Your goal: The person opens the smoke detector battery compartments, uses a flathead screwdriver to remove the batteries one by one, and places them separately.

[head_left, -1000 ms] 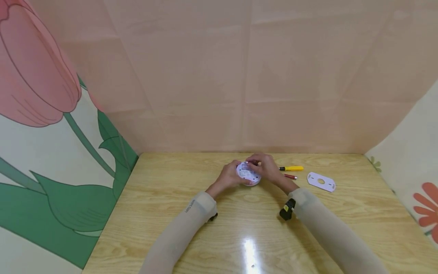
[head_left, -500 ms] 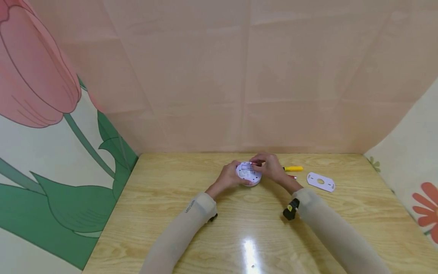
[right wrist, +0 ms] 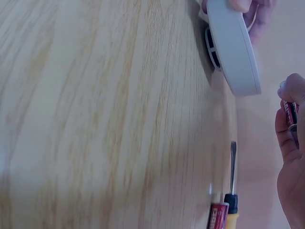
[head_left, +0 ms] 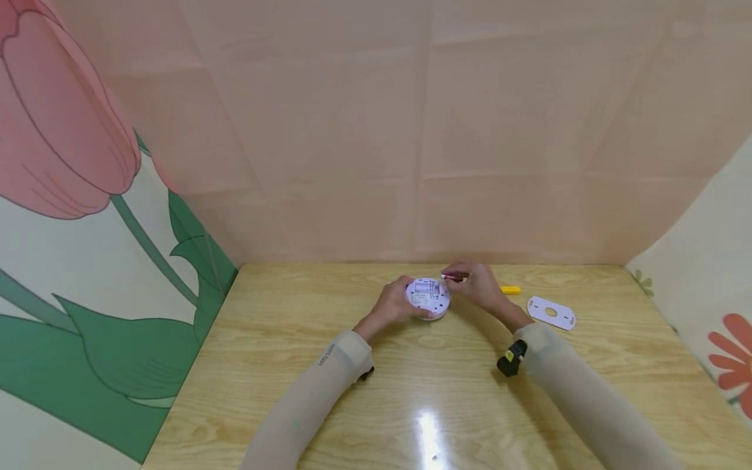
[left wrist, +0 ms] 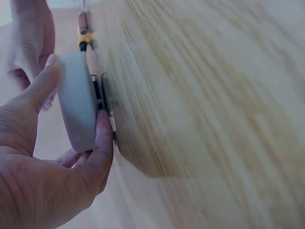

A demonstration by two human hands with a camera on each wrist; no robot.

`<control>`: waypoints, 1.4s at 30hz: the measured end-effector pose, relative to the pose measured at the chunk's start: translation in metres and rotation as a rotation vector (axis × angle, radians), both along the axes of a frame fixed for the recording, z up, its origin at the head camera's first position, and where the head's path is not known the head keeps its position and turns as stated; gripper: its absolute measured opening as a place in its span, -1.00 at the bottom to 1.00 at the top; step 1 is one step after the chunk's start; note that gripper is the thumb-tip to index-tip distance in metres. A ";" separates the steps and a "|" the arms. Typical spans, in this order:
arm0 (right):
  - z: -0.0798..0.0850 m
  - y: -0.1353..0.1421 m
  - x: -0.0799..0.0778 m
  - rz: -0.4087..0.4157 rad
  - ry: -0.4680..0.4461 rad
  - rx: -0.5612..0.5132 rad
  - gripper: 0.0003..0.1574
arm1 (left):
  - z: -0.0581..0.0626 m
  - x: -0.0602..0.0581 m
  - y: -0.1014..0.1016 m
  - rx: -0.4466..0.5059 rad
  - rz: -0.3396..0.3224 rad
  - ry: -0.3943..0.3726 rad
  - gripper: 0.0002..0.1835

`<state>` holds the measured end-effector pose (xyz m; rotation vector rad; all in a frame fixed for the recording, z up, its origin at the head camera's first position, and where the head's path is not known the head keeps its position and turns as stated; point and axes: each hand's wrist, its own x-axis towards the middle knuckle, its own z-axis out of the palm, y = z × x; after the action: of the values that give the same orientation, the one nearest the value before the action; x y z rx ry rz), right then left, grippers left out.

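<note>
My left hand (head_left: 392, 301) grips a round white smoke detector (head_left: 431, 305) by its rim, thumb on the near side. Its labelled back, with a battery compartment (head_left: 425, 287), faces up. In the left wrist view, the detector's vented side (left wrist: 97, 90) faces the tabletop. Just right of the detector, my right hand (head_left: 482, 288) pinches a red battery (head_left: 451, 277), raised off the table. In the right wrist view the battery (right wrist: 289, 113) lies between thumb and fingers, apart from the detector (right wrist: 233, 47).
A yellow-handled screwdriver (head_left: 510, 290) lies behind my right hand. Beside it on the wooden table (head_left: 329, 294) is another red battery (right wrist: 218, 217). Farther right lies a white oval mounting plate (head_left: 563, 317) with a centre hole. A peach-coloured backdrop (head_left: 352, 196) rises behind the table.
My right hand has drawn away to the right from the detector with the battery, uncovering the compartment. It now hides more of the screwdriver and the other battery. The left hand holds still.
</note>
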<state>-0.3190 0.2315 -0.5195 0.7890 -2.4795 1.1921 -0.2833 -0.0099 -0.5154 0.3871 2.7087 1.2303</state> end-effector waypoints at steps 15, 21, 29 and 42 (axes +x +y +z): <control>0.002 0.033 -0.003 -0.015 0.023 0.020 -0.79 | -0.001 -0.001 0.000 -0.013 0.027 0.004 0.00; 0.005 0.048 -0.003 -0.043 0.004 0.044 -0.80 | 0.000 -0.001 0.000 -0.020 0.030 -0.002 0.02; 0.004 0.067 -0.006 -0.048 0.055 0.084 -0.81 | -0.001 -0.001 0.000 -0.023 0.031 -0.014 0.03; 0.005 0.097 -0.010 -0.119 0.042 0.156 -0.83 | 0.000 0.001 0.000 -0.019 0.033 -0.013 0.02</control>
<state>-0.3294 0.3288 -0.5146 0.6855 -2.5688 0.9417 -0.2825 -0.0098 -0.5152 0.3330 2.7242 1.2102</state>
